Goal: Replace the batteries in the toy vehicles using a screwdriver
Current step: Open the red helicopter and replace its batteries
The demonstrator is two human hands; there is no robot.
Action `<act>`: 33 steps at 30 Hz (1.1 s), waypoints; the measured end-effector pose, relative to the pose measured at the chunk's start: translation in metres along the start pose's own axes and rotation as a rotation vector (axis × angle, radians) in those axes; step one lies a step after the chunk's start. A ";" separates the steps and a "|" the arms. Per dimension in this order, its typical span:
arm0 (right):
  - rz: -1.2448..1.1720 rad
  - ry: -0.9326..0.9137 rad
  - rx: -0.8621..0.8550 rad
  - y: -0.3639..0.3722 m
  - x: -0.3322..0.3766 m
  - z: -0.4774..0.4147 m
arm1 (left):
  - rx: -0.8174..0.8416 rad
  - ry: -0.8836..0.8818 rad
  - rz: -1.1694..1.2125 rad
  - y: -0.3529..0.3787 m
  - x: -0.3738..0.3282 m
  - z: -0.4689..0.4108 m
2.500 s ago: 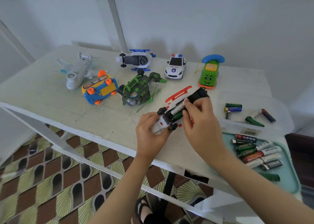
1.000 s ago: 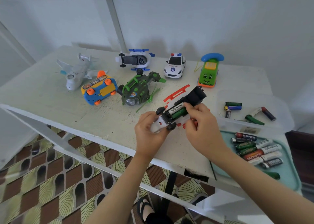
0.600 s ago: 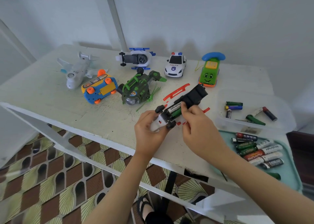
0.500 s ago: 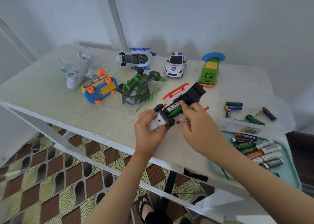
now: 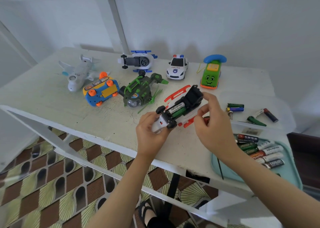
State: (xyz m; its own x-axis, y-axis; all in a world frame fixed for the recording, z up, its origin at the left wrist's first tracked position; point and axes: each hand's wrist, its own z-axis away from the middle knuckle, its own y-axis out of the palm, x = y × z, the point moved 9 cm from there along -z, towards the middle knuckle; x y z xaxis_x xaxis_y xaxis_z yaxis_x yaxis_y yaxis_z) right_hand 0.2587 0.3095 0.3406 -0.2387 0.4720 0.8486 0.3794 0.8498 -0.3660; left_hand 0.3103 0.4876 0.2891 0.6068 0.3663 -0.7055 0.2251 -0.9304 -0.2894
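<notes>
An upside-down white and red toy vehicle [image 5: 187, 100] is held just above the table's front part. Its open battery bay shows a white and a green battery [image 5: 177, 110]. My left hand [image 5: 152, 136] grips its white nose. My right hand [image 5: 213, 129] pinches the black rear section between thumb and forefinger. A small red piece [image 5: 206, 119] shows under the right fingers; what it is I cannot tell. A thin dark rod [image 5: 220, 169] sticks out below my right forearm.
On the white table [image 5: 43, 96] stand a white plane [image 5: 79, 73], a blue-orange car [image 5: 101, 92], a green helicopter [image 5: 140, 92], a blue-white vehicle [image 5: 138, 61], a police car [image 5: 177, 67] and a green phone car [image 5: 211, 75]. A clear box [image 5: 284, 124] and a teal tray [image 5: 294, 174] hold batteries.
My right hand has moved from the battery bay back to the toy's black rear end. The left hand keeps its hold on the nose, and the toy has tilted slightly.
</notes>
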 end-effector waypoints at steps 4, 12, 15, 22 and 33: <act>0.058 -0.137 0.091 0.015 0.011 0.008 | 0.005 -0.003 0.026 -0.001 -0.002 -0.001; 0.289 -0.177 0.293 0.041 0.014 0.019 | 0.018 0.002 0.025 -0.001 -0.005 -0.001; 0.464 -0.198 0.321 0.043 0.016 0.021 | 0.027 -0.007 -0.002 0.000 -0.002 -0.001; 0.571 -0.204 0.477 0.050 0.019 0.019 | 0.039 -0.041 -0.021 0.001 0.002 -0.001; -0.049 0.015 0.485 0.022 0.072 -0.036 | 0.002 -0.025 0.008 -0.001 -0.002 -0.003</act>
State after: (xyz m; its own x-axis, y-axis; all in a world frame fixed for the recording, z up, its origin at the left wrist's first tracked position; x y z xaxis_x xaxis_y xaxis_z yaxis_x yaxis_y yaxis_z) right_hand 0.2825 0.3538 0.4075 -0.2313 0.4283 0.8735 -0.0936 0.8839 -0.4582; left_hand 0.3108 0.4882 0.2926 0.5894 0.3589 -0.7237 0.2186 -0.9333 -0.2848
